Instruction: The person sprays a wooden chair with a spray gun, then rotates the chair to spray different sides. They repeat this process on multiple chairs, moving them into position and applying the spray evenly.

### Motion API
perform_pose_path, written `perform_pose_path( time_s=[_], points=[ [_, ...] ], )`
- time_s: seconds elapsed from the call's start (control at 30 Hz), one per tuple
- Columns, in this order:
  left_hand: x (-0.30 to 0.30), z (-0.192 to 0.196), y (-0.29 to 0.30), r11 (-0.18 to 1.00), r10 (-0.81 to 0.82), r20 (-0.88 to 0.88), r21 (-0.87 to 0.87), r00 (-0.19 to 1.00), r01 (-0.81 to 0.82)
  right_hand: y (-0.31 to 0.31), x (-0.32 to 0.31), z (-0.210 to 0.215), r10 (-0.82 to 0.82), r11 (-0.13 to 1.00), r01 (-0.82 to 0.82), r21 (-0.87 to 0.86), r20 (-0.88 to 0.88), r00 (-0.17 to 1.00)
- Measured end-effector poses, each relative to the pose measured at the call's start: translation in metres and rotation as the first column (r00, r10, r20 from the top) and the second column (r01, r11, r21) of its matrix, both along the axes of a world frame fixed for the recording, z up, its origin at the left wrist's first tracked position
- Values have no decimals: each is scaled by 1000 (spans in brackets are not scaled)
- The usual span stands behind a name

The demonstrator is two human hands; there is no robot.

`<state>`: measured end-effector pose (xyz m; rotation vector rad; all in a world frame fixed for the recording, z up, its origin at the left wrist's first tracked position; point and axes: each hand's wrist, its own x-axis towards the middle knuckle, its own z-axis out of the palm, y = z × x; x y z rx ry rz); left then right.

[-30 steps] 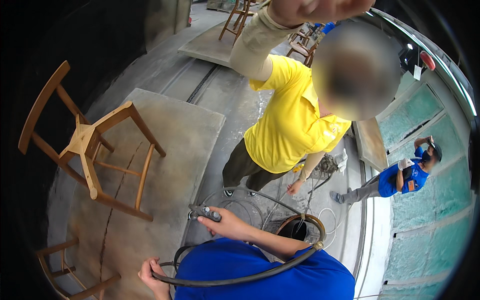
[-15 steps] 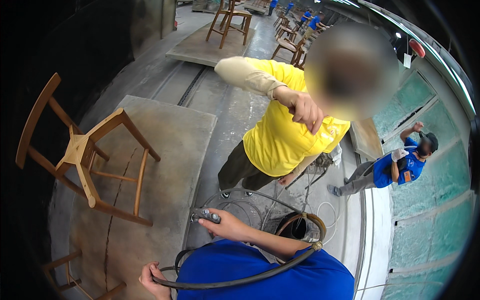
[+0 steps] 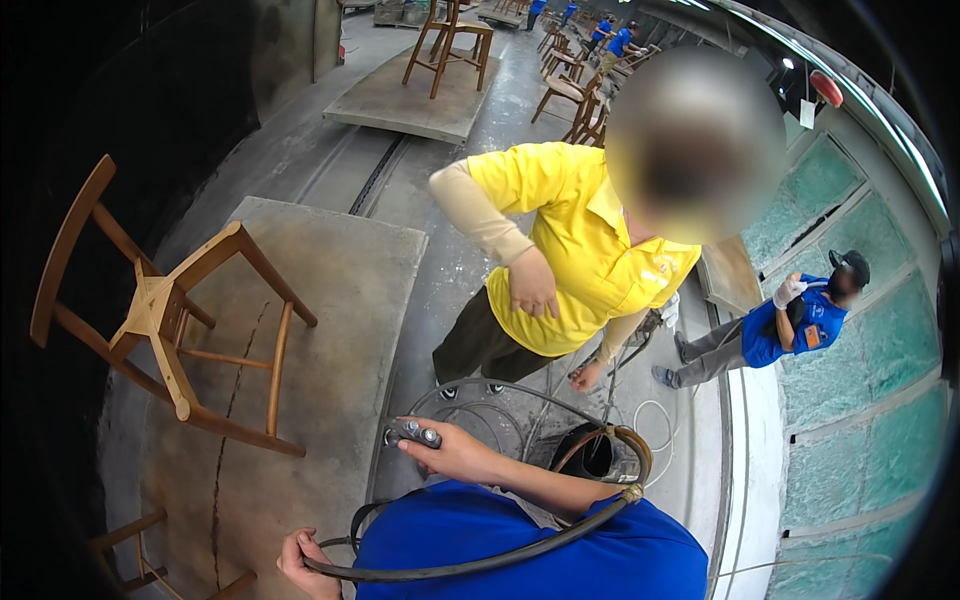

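In my right hand (image 3: 448,450) I grip a spray gun (image 3: 412,433), dark-bodied with metal knobs at its back; its trigger side is hidden by my fingers. Lower left, my left hand (image 3: 303,562) is closed around a black hose (image 3: 450,570), which curves across my blue shirt and loops up past my right forearm. To the left, a wooden chair frame (image 3: 158,300) without a seat rests tilted on a large stained platform (image 3: 350,300), apart from both hands.
A person in a yellow shirt (image 3: 550,300) stands in front of me. Beside them are a black bucket (image 3: 592,455) and hoses on the floor. Someone in blue (image 3: 790,325) stands at the right by green-tinted wall panels (image 3: 860,400). Another chair (image 3: 450,50) is on a far platform (image 3: 410,105).
The person in yellow has lowered a raised hand from chest height to their waist. The person in blue has turned and shifted slightly. My own hands have barely moved.
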<state>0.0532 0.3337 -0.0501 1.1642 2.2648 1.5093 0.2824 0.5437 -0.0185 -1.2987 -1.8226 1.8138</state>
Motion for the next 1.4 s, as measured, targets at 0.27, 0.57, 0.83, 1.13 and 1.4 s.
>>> perform_pose_path(
  time_s=[0.27, 0.57, 0.83, 1.13, 1.4],
  points=[
    [0, -3, -7, 1000, 6, -49, 18, 999, -5, -4, 1, -9, 13, 999, -14, -52, -13, 1000],
    [1, -3, -15, 999, 6, -43, 31, 999, -5, -10, 0, -12, 16, 1000, -16, -5, -45, 999],
    [10, 10, -22, 1000, 22, -58, 1, 998, -22, -18, 4, -5, 21, 998, -25, -50, -75, 997],
    [2, -5, -40, 993, -21, -20, -114, 1000, 18, -28, 7, 0, 65, 992, -58, -113, 62, 996],
    [1, -5, -51, 984, -65, 54, -165, 996, 73, -44, 8, -9, 25, 996, -22, 92, -36, 999]
  ],
)
